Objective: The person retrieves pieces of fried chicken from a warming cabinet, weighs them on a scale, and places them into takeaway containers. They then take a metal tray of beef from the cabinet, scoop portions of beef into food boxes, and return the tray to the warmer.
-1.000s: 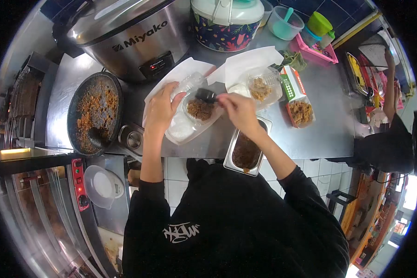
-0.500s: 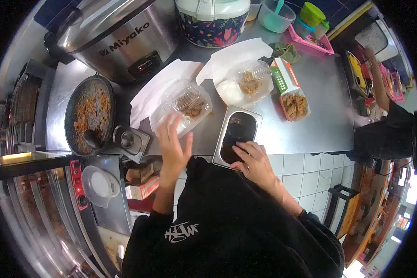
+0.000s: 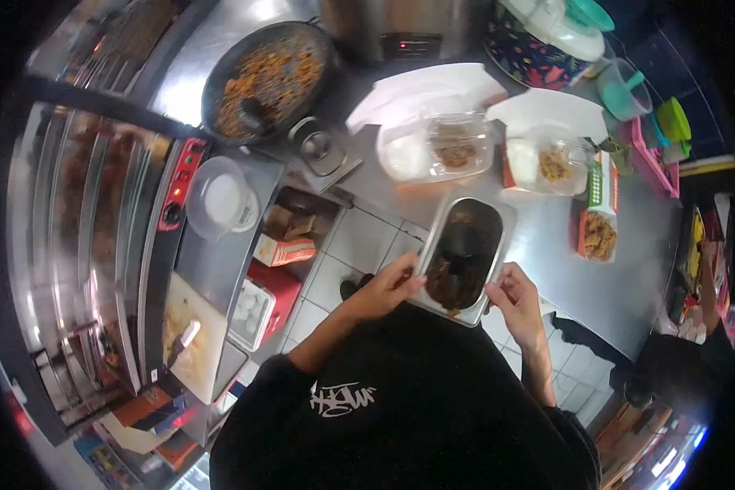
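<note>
A steel container [image 3: 502, 220] with dark brown food and a black spoon lies between my hands at the counter's front edge. My left hand [image 3: 386, 287] pinches its left rim, and my right hand [image 3: 517, 300] grips the lower right rim. Beyond it, an open paper box [image 3: 404, 157] holds white rice and a clear plastic tub [image 3: 457, 149] of brown food. A second open box [image 3: 521, 162] to the right holds rice and a similar tub [image 3: 565, 166]. Farther right stands a small red and green box [image 3: 600, 208] of fried-looking food.
At the back left are a black pan [image 3: 273, 77] of crumbly food and a small steel container [image 3: 322, 151]. A patterned rice bucket [image 3: 539, 53] and pink basket [image 3: 652, 155] stand at the back right. Another person's arm [image 3: 709, 286] is at the far right; a cutting board [image 3: 194, 339] lies lower left.
The view has turned toward the left. My right hand has gone from the spoon to the steel container's rim; my left hand has left the box and taken the other side. The tub's lid has come down.
</note>
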A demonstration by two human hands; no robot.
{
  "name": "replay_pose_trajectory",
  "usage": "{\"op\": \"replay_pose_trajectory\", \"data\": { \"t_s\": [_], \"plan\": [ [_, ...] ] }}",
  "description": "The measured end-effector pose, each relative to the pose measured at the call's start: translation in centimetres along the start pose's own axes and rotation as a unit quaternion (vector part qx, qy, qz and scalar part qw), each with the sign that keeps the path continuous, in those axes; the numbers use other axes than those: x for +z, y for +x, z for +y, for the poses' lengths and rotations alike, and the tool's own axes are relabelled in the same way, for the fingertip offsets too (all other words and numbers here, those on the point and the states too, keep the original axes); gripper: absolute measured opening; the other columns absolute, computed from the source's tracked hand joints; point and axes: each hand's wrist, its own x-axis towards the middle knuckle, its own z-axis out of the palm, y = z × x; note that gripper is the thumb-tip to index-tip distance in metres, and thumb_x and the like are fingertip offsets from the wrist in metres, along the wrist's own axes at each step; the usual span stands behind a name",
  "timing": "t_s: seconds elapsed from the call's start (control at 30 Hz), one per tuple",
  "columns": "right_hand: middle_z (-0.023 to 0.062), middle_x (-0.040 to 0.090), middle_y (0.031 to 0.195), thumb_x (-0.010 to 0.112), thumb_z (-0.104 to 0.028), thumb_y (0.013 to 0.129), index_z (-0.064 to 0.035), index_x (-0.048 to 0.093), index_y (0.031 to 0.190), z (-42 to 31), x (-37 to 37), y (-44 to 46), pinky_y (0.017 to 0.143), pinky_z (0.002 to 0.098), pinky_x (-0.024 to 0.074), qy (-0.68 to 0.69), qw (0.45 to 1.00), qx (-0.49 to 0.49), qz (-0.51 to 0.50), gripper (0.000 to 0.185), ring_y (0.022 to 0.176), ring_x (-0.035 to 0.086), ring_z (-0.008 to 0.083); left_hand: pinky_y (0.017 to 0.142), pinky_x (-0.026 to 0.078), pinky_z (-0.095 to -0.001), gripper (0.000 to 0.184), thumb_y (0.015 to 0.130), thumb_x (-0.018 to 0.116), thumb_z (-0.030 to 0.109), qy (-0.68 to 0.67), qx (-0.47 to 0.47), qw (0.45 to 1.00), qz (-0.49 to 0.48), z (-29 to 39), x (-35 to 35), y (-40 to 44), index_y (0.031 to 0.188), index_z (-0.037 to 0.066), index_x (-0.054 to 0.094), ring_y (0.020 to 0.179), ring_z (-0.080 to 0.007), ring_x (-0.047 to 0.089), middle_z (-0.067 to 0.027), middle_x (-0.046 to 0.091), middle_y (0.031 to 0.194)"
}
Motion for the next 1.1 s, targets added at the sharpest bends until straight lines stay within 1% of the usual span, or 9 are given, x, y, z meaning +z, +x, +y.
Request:
{"op": "replay_pose_trajectory", "data": {
  "t_s": [0.17,0.27,0.47,0.57,0.63,0.7,0.73,0.87,1.1],
  "plan": [
    [0.0094,0.055,0.063,0.048,-0.017,0.093,-0.0009,0.055,0.083,-2.4,10.8,8.8,0.054,0.0298,0.0411,-0.246,0.947,-0.192,-0.069,0.02,0.055,0.052,0.0151,0.078,0.037,-0.023,0.016,0.093,0.049,0.014,0.022,0.045,0.947,0.317,3.0,-1.5,-15.0,0.105,0.003,0.049,0.087,-0.0091,0.045,-0.0018,0.048,0.093],
    [0.0207,0.061,0.078,0.056,-0.014,0.084,0.0001,0.056,0.085,0.5,21.8,20.6,0.065,0.0427,0.0468,-0.327,0.854,-0.404,-0.014,0.014,0.071,0.059,0.0384,0.091,0.037,-0.0298,0.029,0.094,0.046,0.024,0.006,0.078,0.873,0.481,1.6,-2.1,-24.5,0.113,0.002,0.049,0.102,-0.0143,0.047,-0.0071,0.052,0.111],
    [0.0239,0.063,0.087,0.061,-0.035,0.077,0.0011,0.059,0.094,5.2,28.6,31.1,0.073,0.0477,0.047,-0.582,0.695,-0.422,0.022,0.04,0.082,0.061,0.0404,0.066,0.034,-0.0189,0.015,0.095,0.048,0.015,0.03,0.114,0.743,0.659,2.4,-2.7,-38.4,0.105,0.005,0.049,0.076,-0.0036,0.04,0.0025,0.048,0.087],
    [0.0247,0.062,0.088,0.058,-0.023,0.076,0.0014,0.06,0.087,5.5,25.7,29.8,0.072,0.048,0.0465,-0.661,0.692,-0.289,0.038,0.026,0.083,0.06,0.0413,0.063,0.032,-0.019,0.009,0.094,0.049,0.012,-0.013,0.096,0.72,0.687,1.5,-3.0,-44.1,0.102,0.006,0.047,0.072,-0.0025,0.036,0.0043,0.044,0.085],
    [0.0229,0.062,0.078,0.056,-0.012,0.072,0.0016,0.058,0.085,3.4,26.3,22.6,0.07,0.0463,0.0479,-0.654,0.671,-0.349,-0.001,0.019,0.073,0.06,0.0416,0.061,0.031,-0.0188,0.007,0.094,0.049,0.01,-0.036,0.12,0.708,0.695,0.1,-4.1,-46.3,0.099,0.008,0.044,0.071,-0.0017,0.035,0.0044,0.043,0.084],
    [0.0137,0.063,0.073,0.059,-0.009,0.07,-0.0016,0.056,0.095,-0.9,33.5,12.5,0.061,0.0354,0.0491,-0.45,0.844,-0.206,-0.205,0.027,0.067,0.062,0.0248,0.063,0.032,-0.0182,0.009,0.094,0.049,0.01,-0.073,0.109,0.709,0.693,-1.2,-4.6,-48.4,0.099,0.008,0.042,0.072,-0.0025,0.037,0.0036,0.043,0.084],
    [0.0085,0.062,0.069,0.059,-0.007,0.072,-0.0041,0.055,0.102,-2.1,38.7,6.5,0.057,0.0317,0.0479,-0.398,0.852,-0.202,-0.275,0.03,0.062,0.059,0.0163,0.063,0.032,-0.0182,0.009,0.094,0.049,0.01,-0.075,0.113,0.706,0.695,-1.3,-5.0,-49.0,0.099,0.008,0.042,0.072,-0.0025,0.037,0.0036,0.043,0.084],
    [0.0104,0.059,0.066,0.06,-0.004,0.073,-0.0059,0.056,0.103,-2.4,54.4,-8.8,0.056,0.0339,0.047,-0.291,0.787,-0.314,-0.445,0.03,0.056,0.058,0.0214,0.071,0.037,-0.0215,0.007,0.096,0.046,0.01,-0.063,0.1,0.709,0.695,-1.8,-6.1,-50.0,0.102,0.006,0.045,0.081,-0.0047,0.042,0.0014,0.047,0.09],
    [0.0111,0.057,0.082,0.068,-0.016,0.077,-0.0019,0.057,0.103,-2.2,63.9,-14.2,0.061,0.0342,0.0466,-0.308,0.643,-0.605,-0.355,0.032,0.066,0.056,0.025,0.099,0.032,-0.0286,0.039,0.092,0.039,-0.003,-0.188,0.224,0.652,0.699,-3.6,-7.1,-51.4,0.131,0.001,0.036,0.116,-0.0151,0.043,-0.0087,0.049,0.123]
  ]
}}
